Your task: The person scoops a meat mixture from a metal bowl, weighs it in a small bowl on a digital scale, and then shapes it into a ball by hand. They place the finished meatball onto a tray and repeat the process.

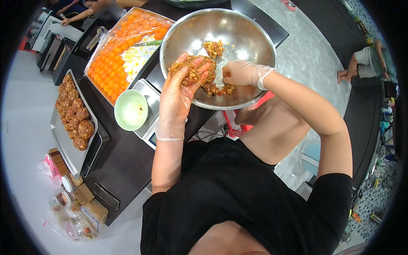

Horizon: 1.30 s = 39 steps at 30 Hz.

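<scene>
A large steel mixing bowl stands in front of me, tilted in the view. Over its left rim my left hand, in a clear glove, cups a clump of brown, chunky nut-like mixture in its palm with the fingers curled up round it. Inside the bowl my right hand, also gloved, is closed with its fingertips down by the loose mixture; what they pinch, if anything, is hidden. Another small lump of mixture lies farther back on the bowl's bottom.
A pale green bowl sits on a scale left of my left hand. Beyond it is a film-covered tray of orange yolk-like balls. Brown mixture balls fill part of a metal tray. A phone lies nearer. Other people are around.
</scene>
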Tool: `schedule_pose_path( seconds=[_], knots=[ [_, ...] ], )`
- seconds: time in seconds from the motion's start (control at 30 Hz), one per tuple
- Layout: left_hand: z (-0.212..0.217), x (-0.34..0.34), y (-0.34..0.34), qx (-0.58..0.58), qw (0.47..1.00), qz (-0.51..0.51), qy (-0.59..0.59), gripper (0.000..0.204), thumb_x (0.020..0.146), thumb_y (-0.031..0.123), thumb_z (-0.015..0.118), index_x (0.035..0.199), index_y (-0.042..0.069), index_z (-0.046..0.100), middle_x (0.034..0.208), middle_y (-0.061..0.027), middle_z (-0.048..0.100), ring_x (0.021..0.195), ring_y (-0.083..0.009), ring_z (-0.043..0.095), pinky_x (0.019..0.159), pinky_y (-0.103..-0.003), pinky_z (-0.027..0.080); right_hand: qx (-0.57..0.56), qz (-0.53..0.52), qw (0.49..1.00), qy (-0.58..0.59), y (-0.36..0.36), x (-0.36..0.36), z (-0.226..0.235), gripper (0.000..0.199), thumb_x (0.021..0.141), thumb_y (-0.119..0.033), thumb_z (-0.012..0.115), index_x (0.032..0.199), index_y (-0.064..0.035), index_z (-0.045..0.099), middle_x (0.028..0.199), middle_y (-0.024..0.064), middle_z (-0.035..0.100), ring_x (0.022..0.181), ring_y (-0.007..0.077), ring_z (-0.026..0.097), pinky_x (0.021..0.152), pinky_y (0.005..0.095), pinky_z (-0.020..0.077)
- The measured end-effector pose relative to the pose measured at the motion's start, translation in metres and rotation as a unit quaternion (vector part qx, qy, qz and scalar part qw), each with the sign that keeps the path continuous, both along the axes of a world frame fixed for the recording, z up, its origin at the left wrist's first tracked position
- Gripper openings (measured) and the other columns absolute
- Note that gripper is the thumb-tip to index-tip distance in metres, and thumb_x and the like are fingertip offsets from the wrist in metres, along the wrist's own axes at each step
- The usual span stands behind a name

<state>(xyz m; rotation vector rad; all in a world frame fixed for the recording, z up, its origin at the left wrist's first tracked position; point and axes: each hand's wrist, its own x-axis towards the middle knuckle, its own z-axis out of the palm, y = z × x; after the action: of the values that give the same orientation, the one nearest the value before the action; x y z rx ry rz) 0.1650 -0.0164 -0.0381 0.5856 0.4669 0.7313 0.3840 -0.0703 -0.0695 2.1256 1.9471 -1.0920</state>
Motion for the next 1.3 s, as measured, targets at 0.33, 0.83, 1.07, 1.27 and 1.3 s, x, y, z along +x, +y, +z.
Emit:
schedule_pose_path(
  seconds=[0.33, 0.83, 1.07, 1.27, 1.3],
  knots=[
    [-0.005, -0.008, -0.007, -0.075, 0.987, 0.001, -0.141, 0.045, 0.099, 0.011, 0.044, 0.14, -0.005, 0.036, 0.14, -0.0279, 0.041, 0.133, -0.0393, 0.04, 0.112, -0.045, 0.038, -0.115, -0.017, 0.989, 0.091, 0.012, -0.026, -0.007, 0.034, 0.08, -0.029, 0.062, 0.092, 0.0024, 0.069, 0.08, 0.0176, 0.068, 0.078, 0.0268, 0.068, 0.072, 0.0383, 0.0517],
    [-0.007, -0.01, -0.003, -0.074, 0.987, 0.01, -0.141, 0.043, 0.099, 0.011, 0.043, 0.14, -0.003, 0.038, 0.138, -0.0257, 0.044, 0.131, -0.0361, 0.042, 0.111, -0.044, 0.039, 0.077, 0.032, 0.996, 0.018, -0.047, -0.074, 0.055, 0.057, 0.096, -0.055, 0.039, 0.097, -0.004, 0.066, 0.077, 0.0237, 0.065, 0.076, 0.0425, 0.064, 0.069, 0.0504, 0.0505],
    [-0.006, -0.006, -0.001, -0.09, 0.987, 0.023, -0.132, 0.04, 0.099, 0.012, 0.044, 0.137, -0.001, 0.042, 0.133, -0.0243, 0.05, 0.126, -0.034, 0.049, 0.108, -0.044, 0.041, 0.16, 0.01, 0.987, -0.02, -0.059, -0.072, 0.043, 0.061, 0.096, -0.052, 0.041, 0.069, -0.0045, 0.067, 0.063, 0.0204, 0.062, 0.063, 0.0407, 0.063, 0.062, 0.0474, 0.0516],
    [-0.007, -0.002, 0.005, -0.096, 0.99, 0.019, -0.104, 0.036, 0.098, 0.014, 0.05, 0.13, -0.003, 0.048, 0.129, -0.0219, 0.053, 0.125, -0.0329, 0.05, 0.108, -0.044, 0.041, 0.099, -0.015, 0.995, 0.013, -0.049, -0.053, 0.039, 0.066, 0.094, -0.056, 0.043, 0.064, -0.003, 0.068, 0.063, 0.0227, 0.061, 0.063, 0.0402, 0.062, 0.063, 0.0461, 0.0508],
    [-0.009, -0.001, 0.006, -0.102, 0.989, 0.013, -0.102, 0.036, 0.097, 0.014, 0.051, 0.129, -0.003, 0.049, 0.128, -0.0213, 0.054, 0.124, -0.0326, 0.05, 0.108, -0.044, 0.041, 0.075, -0.038, 0.996, 0.026, -0.047, -0.048, 0.036, 0.067, 0.094, -0.057, 0.044, 0.065, -0.002, 0.068, 0.064, 0.0235, 0.061, 0.064, 0.0402, 0.063, 0.064, 0.046, 0.0506]
  ],
)
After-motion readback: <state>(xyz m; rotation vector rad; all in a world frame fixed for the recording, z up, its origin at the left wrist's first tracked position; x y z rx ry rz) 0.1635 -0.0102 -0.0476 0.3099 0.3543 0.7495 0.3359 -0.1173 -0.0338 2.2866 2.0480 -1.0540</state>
